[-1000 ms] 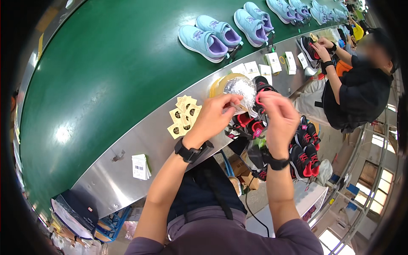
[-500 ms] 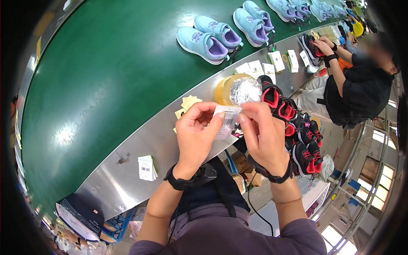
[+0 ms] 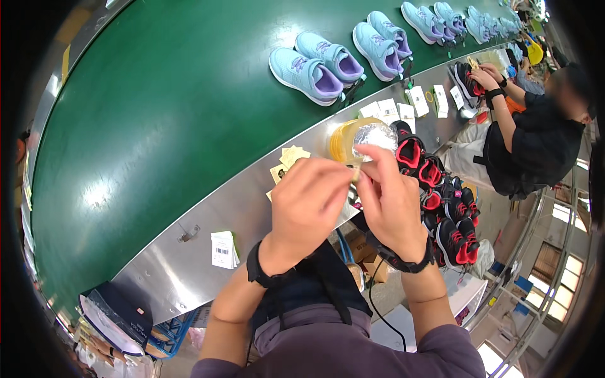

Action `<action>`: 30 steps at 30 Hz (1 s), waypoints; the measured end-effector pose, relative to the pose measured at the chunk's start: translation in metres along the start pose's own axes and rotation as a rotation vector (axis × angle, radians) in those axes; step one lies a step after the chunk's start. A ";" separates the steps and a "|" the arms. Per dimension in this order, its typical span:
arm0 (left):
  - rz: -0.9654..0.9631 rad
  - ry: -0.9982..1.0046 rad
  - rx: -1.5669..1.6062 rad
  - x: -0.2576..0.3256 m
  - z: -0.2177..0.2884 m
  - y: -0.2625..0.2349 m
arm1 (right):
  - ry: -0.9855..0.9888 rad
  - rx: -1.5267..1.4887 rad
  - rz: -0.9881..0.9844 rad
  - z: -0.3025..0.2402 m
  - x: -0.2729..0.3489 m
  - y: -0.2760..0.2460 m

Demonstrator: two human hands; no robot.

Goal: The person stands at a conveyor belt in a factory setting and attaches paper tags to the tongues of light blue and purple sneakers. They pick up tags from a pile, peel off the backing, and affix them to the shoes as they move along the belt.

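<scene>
My left hand (image 3: 309, 201) and my right hand (image 3: 392, 200) are pressed together in front of my chest. Their fingertips pinch a small pale tag (image 3: 355, 170), and most of the tag is hidden by my fingers. Just beyond my hands a yellow tub (image 3: 343, 140) with crumpled silvery film in it stands on the steel ledge (image 3: 189, 264). A row of black-and-red shoes (image 3: 441, 201) hangs beside my right hand. Beige tags (image 3: 291, 156) lie on the ledge near my left hand.
Pairs of light blue and purple sneakers (image 3: 318, 66) lie on the green conveyor belt (image 3: 157, 113). White labels (image 3: 222, 249) and white cards (image 3: 403, 107) lie on the ledge. At the right a co-worker (image 3: 529, 145) in black handles a black shoe (image 3: 467, 79).
My hands have drawn closer together and nearer to me. The white tag that showed between them is now almost covered by my fingers.
</scene>
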State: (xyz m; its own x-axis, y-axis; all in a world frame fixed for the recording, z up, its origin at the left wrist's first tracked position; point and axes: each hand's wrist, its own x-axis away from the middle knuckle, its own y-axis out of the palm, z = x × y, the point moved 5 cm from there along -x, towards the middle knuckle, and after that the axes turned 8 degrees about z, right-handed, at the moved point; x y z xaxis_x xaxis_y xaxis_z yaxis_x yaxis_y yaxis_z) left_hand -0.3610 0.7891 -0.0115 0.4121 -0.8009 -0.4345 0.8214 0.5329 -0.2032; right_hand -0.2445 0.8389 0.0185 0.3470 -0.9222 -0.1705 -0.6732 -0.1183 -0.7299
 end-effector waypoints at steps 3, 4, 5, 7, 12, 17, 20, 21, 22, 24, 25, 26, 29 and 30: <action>-0.109 0.505 -0.244 -0.013 0.027 0.003 | 0.511 -0.501 -0.257 0.025 0.002 -0.005; -0.146 0.581 -0.252 -0.015 0.033 0.005 | 0.549 -0.638 -0.253 0.022 0.000 -0.010; -0.200 0.607 -0.261 -0.015 0.036 0.010 | 0.571 -0.685 -0.289 0.027 0.000 -0.012; -0.312 0.663 -0.279 -0.016 0.040 0.018 | 0.531 -0.518 -0.286 0.034 -0.001 -0.019; -0.638 0.310 -0.215 -0.054 -0.010 0.043 | 0.061 -0.091 0.169 0.031 0.005 -0.055; -0.705 -0.012 -0.366 -0.088 -0.150 0.114 | 0.270 -0.259 0.132 0.029 0.034 -0.073; -0.708 -0.118 -0.542 -0.068 -0.170 0.145 | 0.301 -0.278 0.084 0.024 0.047 -0.068; -0.682 -0.104 -0.527 -0.066 -0.173 0.141 | 0.298 -0.270 0.026 0.024 0.049 -0.063; -0.654 -0.089 -0.520 -0.064 -0.180 0.135 | 0.308 -0.292 -0.017 0.018 0.045 -0.055; -0.680 0.026 -0.502 -0.054 -0.194 0.107 | 0.315 -0.350 -0.088 0.006 0.030 -0.032; -0.772 0.087 -0.515 -0.049 -0.193 0.082 | 0.344 -0.316 -0.174 0.007 0.020 -0.019; -0.865 0.102 -0.539 -0.046 -0.190 0.054 | 0.328 -0.298 -0.217 0.007 0.008 -0.003; -0.907 0.208 -0.548 -0.031 -0.198 -0.047 | 0.267 -0.256 -0.383 -0.008 -0.036 0.060; -0.915 0.230 -0.637 -0.028 -0.197 -0.074 | 0.116 -0.166 -0.389 -0.016 -0.054 0.082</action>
State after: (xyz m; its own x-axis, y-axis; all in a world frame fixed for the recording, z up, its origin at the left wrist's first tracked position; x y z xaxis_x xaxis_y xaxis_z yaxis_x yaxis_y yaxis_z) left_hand -0.5107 0.8255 -0.1573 -0.3752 -0.9264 -0.0311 0.3994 -0.1313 -0.9073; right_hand -0.3289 0.8731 -0.0214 0.5265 -0.8313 0.1781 -0.6060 -0.5140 -0.6071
